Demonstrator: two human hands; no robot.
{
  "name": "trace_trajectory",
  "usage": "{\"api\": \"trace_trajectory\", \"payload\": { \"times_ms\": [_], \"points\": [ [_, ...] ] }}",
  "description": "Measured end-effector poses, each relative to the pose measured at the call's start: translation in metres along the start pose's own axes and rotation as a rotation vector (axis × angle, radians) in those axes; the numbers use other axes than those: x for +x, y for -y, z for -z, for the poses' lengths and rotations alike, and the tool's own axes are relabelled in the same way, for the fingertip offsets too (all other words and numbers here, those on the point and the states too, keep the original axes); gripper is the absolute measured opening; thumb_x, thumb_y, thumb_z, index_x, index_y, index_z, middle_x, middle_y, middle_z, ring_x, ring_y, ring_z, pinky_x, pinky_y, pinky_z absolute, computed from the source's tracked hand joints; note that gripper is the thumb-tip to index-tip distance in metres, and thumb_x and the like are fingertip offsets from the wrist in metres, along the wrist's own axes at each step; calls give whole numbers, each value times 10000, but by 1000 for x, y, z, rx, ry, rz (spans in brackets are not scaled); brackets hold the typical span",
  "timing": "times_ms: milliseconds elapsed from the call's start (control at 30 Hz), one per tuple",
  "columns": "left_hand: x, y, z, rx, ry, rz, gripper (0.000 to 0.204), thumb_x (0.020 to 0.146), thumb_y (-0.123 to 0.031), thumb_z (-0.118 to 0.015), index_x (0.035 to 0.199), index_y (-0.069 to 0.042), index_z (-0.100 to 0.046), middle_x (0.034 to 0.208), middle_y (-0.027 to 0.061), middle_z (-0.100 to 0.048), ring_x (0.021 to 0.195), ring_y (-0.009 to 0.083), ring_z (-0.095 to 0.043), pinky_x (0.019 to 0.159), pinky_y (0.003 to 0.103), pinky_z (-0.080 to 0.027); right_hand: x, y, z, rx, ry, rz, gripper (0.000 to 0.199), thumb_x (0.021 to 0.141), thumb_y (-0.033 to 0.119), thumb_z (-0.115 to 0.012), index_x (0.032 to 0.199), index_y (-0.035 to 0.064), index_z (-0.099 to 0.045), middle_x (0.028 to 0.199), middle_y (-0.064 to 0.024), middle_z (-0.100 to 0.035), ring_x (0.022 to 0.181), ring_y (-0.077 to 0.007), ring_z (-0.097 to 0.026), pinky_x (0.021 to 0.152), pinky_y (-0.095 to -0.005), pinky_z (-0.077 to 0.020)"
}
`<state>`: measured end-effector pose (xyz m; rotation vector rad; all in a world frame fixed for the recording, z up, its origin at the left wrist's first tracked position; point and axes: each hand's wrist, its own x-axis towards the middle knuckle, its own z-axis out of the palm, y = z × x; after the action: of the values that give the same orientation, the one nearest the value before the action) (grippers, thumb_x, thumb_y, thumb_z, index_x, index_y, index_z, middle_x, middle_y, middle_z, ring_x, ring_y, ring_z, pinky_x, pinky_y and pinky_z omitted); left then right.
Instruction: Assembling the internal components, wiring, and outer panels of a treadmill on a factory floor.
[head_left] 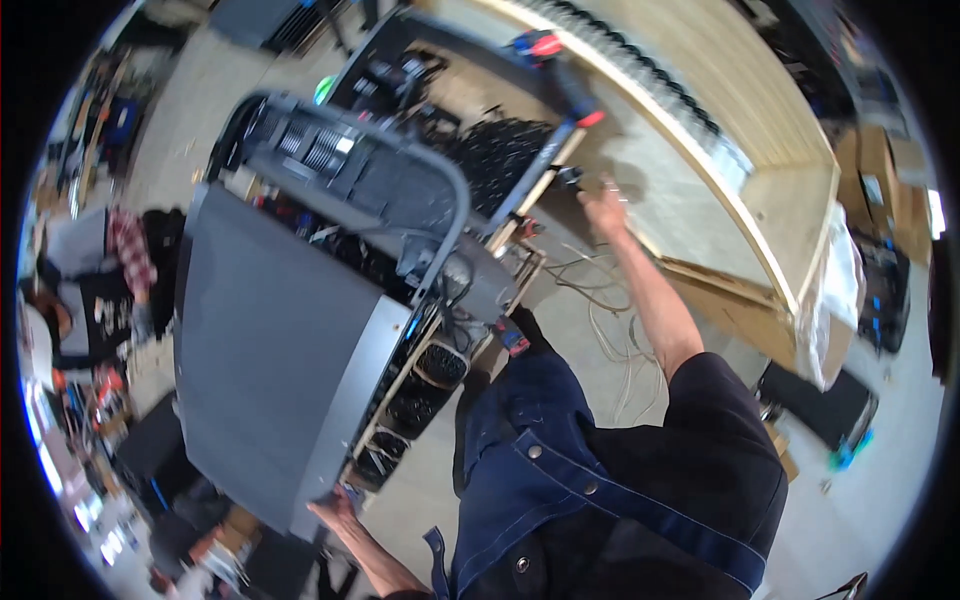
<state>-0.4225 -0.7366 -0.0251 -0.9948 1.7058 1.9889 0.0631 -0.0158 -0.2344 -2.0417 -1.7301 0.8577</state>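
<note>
A large dark grey upholstered panel (pixel 270 340) with a silver-grey side strip lies tilted across a wheeled wooden cart, joined to a grey tubular frame (pixel 465 190). My left hand (pixel 338 508) is closed on the panel's near lower corner, with some of its fingers hidden. Out to the right, my right hand (pixel 605 212) reaches toward the cart's far corner, its fingers apart and slightly blurred. Close to it is a small black fitting (pixel 569 178) on the wooden edge; a gap appears between them. A red-and-black cordless power tool (pixel 560 75) rests on the cart's corner above.
An open bin (pixel 500 150) of black small parts sits in the cart. Several parts tubes (pixel 440 365) line its near side. To the right stands a large wooden crate (pixel 800 215); a pale cable (pixel 610 340) lies on the floor. Another person (pixel 130 250) is at the left.
</note>
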Motion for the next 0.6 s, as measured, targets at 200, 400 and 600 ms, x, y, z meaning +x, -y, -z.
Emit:
{"api": "trace_trajectory", "payload": {
  "times_ms": [200,400,600],
  "points": [
    [-58,59,-56,208,-39,46,809,992,-669,-471,1451,-3,-417,1398,253,-556,1225,375,-610,1078,498,-499,87,-73,-51,389,438,-13,299,884,259,-790,1093,56,-719,983,-89,-744,797,-157,-677,713,-323,-544],
    [-52,134,17,875,63,286,616,988,-563,-597,1332,-53,-570,1066,78,-691,918,197,-705,795,366,-577,96,-53,-40,358,375,-132,385,798,197,-878,1146,110,-739,1030,61,-713,849,-80,-620,728,-246,-478],
    [39,187,98,888,-29,48,365,976,-397,-672,1153,-79,-691,886,25,-712,804,134,-682,684,315,-542,33,35,103,335,292,53,463,826,269,-871,1193,44,-700,1134,-31,-699,1052,-149,-629,942,-313,-481]
  ]
}}
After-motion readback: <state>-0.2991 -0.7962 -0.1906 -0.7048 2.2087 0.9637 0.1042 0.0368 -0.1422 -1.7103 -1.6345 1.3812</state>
